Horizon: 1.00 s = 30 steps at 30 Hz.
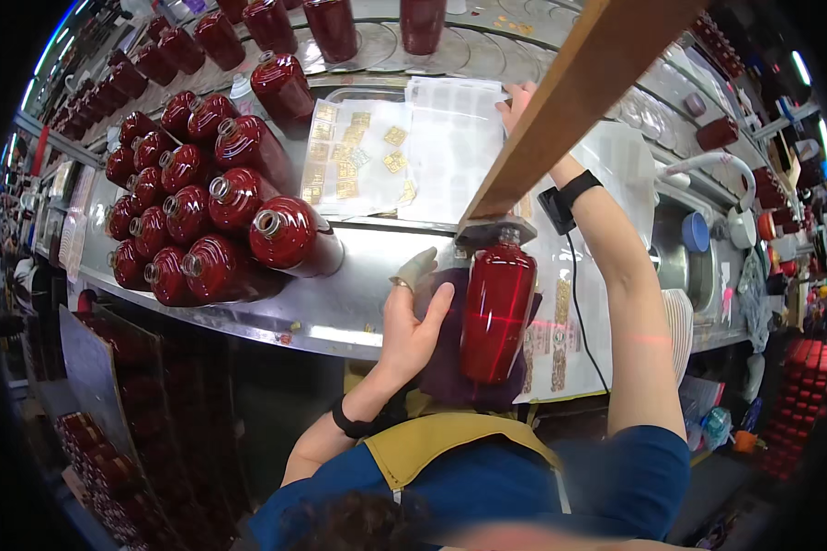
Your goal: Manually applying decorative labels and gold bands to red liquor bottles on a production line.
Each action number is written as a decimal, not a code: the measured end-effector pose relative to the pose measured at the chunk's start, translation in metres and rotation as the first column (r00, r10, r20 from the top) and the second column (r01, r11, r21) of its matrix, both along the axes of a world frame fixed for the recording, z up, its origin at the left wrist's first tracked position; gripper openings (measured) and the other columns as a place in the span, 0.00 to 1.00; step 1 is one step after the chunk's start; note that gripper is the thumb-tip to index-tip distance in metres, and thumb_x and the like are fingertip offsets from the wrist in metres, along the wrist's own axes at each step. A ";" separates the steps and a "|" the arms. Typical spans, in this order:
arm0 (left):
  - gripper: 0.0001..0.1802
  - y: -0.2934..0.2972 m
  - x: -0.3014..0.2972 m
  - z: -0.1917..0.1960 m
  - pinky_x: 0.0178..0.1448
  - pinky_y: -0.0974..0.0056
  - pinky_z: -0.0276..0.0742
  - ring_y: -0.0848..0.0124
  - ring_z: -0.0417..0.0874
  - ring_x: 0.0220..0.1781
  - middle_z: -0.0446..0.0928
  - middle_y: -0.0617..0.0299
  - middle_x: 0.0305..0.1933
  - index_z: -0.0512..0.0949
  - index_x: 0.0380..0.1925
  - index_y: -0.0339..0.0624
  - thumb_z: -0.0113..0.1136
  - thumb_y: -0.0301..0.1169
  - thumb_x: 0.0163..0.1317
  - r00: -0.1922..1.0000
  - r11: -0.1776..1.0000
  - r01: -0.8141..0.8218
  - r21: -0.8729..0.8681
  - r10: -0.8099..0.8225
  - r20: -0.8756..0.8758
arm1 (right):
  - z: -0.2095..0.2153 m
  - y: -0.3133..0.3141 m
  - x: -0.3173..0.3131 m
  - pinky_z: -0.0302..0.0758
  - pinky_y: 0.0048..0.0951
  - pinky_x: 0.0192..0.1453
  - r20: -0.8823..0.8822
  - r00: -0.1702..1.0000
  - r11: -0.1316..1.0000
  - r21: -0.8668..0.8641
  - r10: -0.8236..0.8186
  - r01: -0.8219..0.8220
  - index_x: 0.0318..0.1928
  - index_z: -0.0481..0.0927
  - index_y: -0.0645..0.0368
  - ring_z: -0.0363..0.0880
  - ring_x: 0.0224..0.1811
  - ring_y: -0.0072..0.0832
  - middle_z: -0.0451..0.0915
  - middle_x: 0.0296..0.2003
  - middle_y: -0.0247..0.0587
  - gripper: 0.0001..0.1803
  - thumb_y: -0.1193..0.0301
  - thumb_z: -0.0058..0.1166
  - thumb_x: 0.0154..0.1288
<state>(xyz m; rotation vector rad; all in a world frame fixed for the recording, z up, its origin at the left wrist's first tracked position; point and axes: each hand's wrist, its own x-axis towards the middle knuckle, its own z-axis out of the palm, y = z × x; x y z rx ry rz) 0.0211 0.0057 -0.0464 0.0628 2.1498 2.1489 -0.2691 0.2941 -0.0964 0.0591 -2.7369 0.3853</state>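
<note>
A glossy red glass bottle [498,321] lies in front of me on a dark purple cloth [446,354], its neck toward the foot of a slanting wooden bar [579,101]. Just left of the bottle is my left hand [412,317], thumb and fingers apart, with nothing seen in it; a beige cover wraps some fingertips. My right hand [518,99] reaches far forward to the right edge of a white sheet [455,124]. Its visible fingers look apart, but the bar hides part of that hand. Beside that sheet lies another with gold square stickers [351,151].
Many red bottles [234,199] stand grouped on the metal table at left, with more along the curved conveyor [377,41] behind. At right are strips of gold decoration [559,344], a black cable [579,294], a sink [694,248] and a blue cup [696,232].
</note>
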 end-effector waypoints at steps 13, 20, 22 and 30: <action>0.26 -0.020 -0.012 -0.013 0.68 0.61 0.74 0.65 0.74 0.69 0.70 0.52 0.69 0.67 0.70 0.36 0.56 0.28 0.74 1.000 0.999 -0.008 0.039 0.008 0.006 | 0.048 -0.026 0.052 0.79 0.39 0.44 -0.032 0.847 0.835 -0.149 0.530 -0.529 0.32 0.82 0.60 0.83 0.37 0.41 0.81 0.37 0.42 0.08 0.69 0.65 0.63; 0.25 -0.025 -0.014 -0.010 0.70 0.60 0.72 0.64 0.73 0.70 0.71 0.53 0.69 0.68 0.70 0.35 0.55 0.26 0.74 0.998 0.998 -0.037 0.051 0.034 0.053 | 0.085 -0.025 0.071 0.78 0.34 0.52 0.443 0.578 0.727 -0.457 0.686 -0.513 0.52 0.85 0.60 0.84 0.46 0.37 0.86 0.48 0.44 0.20 0.63 0.67 0.63; 0.25 -0.022 -0.014 -0.009 0.70 0.60 0.72 0.65 0.73 0.70 0.71 0.53 0.69 0.68 0.70 0.35 0.55 0.26 0.74 0.999 0.997 -0.025 0.072 0.022 0.047 | 0.067 -0.041 0.066 0.79 0.39 0.55 0.229 0.826 0.848 -0.277 0.515 -0.452 0.57 0.82 0.59 0.85 0.48 0.42 0.86 0.48 0.49 0.25 0.60 0.68 0.62; 0.26 -0.032 -0.017 -0.014 0.69 0.60 0.73 0.66 0.74 0.68 0.71 0.52 0.68 0.68 0.70 0.35 0.57 0.26 0.73 0.997 0.998 -0.063 0.022 0.061 0.052 | 0.092 -0.074 0.066 0.78 0.40 0.57 0.468 0.760 0.870 -0.040 0.451 -0.491 0.57 0.83 0.59 0.84 0.51 0.46 0.86 0.48 0.54 0.25 0.60 0.67 0.63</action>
